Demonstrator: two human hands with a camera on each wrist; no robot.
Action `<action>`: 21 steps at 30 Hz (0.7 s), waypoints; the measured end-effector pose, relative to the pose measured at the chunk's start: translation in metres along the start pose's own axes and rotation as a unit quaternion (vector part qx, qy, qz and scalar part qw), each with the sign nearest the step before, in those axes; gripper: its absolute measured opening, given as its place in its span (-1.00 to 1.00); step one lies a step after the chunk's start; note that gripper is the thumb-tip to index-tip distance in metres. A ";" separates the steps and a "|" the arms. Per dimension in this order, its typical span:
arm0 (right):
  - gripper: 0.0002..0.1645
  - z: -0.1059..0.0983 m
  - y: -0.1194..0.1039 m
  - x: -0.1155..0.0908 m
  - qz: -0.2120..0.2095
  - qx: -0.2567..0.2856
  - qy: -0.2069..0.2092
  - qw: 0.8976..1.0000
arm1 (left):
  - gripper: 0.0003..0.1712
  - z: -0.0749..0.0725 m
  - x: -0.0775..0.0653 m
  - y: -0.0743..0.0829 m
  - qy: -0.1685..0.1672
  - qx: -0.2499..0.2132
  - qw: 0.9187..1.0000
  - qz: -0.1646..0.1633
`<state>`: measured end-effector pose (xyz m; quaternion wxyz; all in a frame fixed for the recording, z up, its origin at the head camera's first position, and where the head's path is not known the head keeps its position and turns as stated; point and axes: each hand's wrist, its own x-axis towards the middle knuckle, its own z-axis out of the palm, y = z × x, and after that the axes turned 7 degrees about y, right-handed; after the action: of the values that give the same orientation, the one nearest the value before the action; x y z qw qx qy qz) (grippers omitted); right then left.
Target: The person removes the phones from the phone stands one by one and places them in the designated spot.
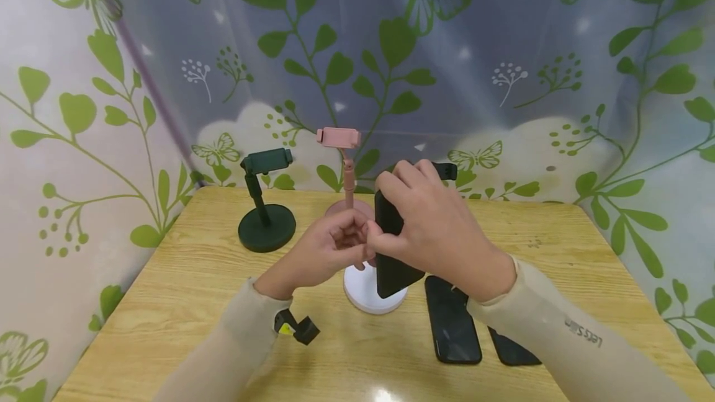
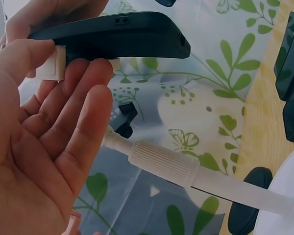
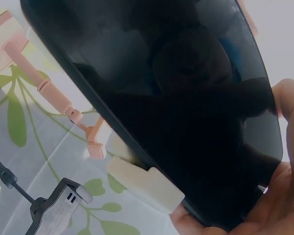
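Observation:
My right hand (image 1: pixel 441 228) grips a black phone (image 1: pixel 396 272), tilted over the round white base (image 1: pixel 371 293) of a phone stand. In the right wrist view the phone's dark screen (image 3: pixel 176 112) fills the middle, with a white clamp (image 3: pixel 147 185) at its lower left edge. My left hand (image 1: pixel 324 250) is close beside the phone. Seen from the left wrist, its thumb and fingers pinch the stand's white clamp (image 2: pixel 50 69) under the phone, with some fingers stretched out below. The white pole (image 2: pixel 166 166) runs from the base up towards the clamp.
A dark green phone stand (image 1: pixel 265 228) is at the back left, a pink one (image 1: pixel 341 137) behind my hands. Part of a black holder (image 1: pixel 447 170) shows past my right hand. Two black phones, one nearer (image 1: pixel 455 327) and one partly under my right sleeve (image 1: pixel 514 349), lie on the table.

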<state>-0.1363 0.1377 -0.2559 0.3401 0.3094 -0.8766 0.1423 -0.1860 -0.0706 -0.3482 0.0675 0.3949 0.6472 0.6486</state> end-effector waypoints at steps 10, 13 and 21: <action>-0.76 -0.001 0.000 0.000 -0.006 0.003 0.001 1.000 | -0.81 0.005 -0.001 0.005 0.048 0.092 0.994 0.035; -0.76 -0.001 0.000 0.001 -0.006 0.002 0.000 1.000 | -0.81 0.006 -0.001 0.007 0.059 0.148 0.986 0.053; -0.75 0.000 -0.001 0.000 -0.013 0.005 0.000 1.000 | -0.81 0.008 -0.001 0.008 0.074 0.198 0.975 0.072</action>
<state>-0.1352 0.1373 -0.2559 0.3404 0.3223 -0.8717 0.1429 -0.1771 -0.0663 -0.3423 -0.1070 0.3972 0.7357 0.5381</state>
